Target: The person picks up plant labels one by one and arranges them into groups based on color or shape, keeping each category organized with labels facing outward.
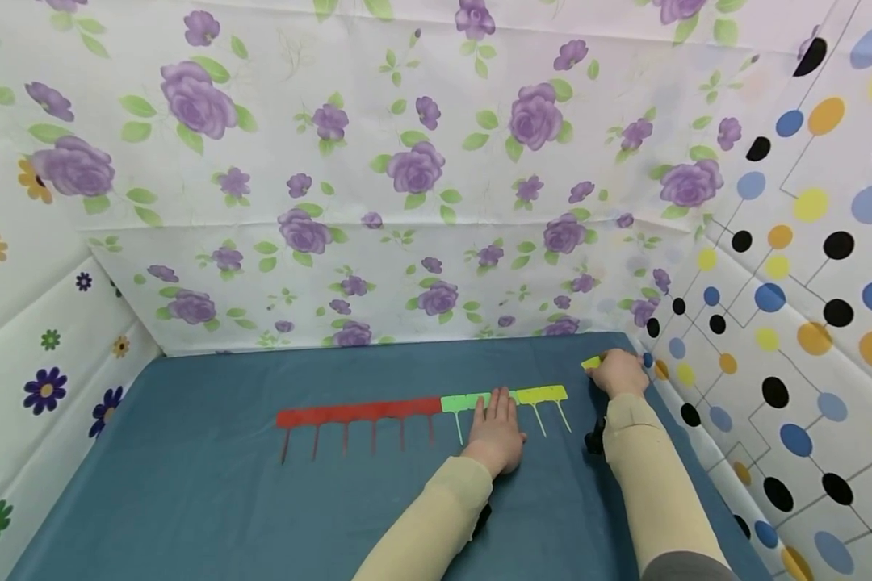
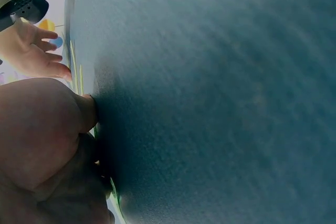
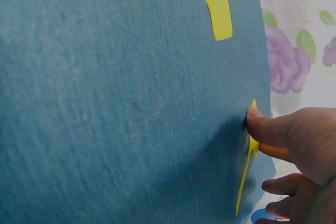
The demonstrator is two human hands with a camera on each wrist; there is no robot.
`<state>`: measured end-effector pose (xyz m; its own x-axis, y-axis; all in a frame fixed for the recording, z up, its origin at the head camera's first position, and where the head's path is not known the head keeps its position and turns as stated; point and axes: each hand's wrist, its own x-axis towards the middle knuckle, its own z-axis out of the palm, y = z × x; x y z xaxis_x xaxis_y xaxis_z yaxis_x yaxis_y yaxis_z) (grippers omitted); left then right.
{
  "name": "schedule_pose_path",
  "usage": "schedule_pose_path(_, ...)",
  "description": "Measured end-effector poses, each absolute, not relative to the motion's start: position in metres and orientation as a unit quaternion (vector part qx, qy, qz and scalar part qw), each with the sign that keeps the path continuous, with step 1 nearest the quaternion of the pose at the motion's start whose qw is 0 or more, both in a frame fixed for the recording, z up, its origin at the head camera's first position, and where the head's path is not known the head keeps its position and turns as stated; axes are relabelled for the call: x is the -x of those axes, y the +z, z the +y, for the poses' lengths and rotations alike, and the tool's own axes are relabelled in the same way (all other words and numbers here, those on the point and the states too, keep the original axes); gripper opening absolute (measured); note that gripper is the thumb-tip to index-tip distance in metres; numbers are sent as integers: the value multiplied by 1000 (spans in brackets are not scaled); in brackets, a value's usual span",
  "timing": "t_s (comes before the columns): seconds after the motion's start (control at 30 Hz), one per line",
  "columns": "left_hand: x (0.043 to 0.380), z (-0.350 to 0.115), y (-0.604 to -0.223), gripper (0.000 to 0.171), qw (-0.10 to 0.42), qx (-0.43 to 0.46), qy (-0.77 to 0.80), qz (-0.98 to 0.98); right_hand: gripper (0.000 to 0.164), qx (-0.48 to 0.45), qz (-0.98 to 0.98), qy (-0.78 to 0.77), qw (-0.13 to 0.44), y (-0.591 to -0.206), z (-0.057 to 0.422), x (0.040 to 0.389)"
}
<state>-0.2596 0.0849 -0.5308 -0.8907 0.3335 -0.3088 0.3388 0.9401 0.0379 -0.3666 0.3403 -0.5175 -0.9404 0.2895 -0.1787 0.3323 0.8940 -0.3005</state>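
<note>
A row of T-shaped plastic plant labels lies on the blue cloth, stems toward me. Red labels (image 1: 356, 413) form the left part, green labels (image 1: 458, 403) follow, and two yellow labels (image 1: 555, 394) end it at the right. My left hand (image 1: 494, 436) rests with straight fingers over the green part, hiding some of it. Farther right and back, my right hand (image 1: 621, 373) pinches another yellow plant label (image 3: 253, 144) between thumb and finger. In the right wrist view this label stands on edge near the cloth, apart from a row label (image 3: 218, 9).
The blue cloth (image 1: 189, 484) covers the table. A floral sheet (image 1: 417, 169) rises behind its back edge. Close beside my right hand hangs a dotted sheet (image 1: 770, 298); another flowered sheet (image 1: 44, 347) stands at the left.
</note>
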Motion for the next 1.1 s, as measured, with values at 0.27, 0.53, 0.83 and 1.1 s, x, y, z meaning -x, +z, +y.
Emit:
schedule_pose_path(0.27,258,85,-525,68,151,-176,-5,973,61,-172,969,-170,50,-516,337,363)
schedule_pose_path(0.53,256,85,-524,68,152,-176,10,972,58,-184,959,-217,14,-519,338,357)
schedule_pose_path(0.83,257,86,-521,68,156,-179,7,971,58,-112,976,-177,58,-522,356,345)
schedule_pose_path(1.1,256,86,-521,67,156,-174,11,972,51,-83,958,-267,64,-513,366,331)
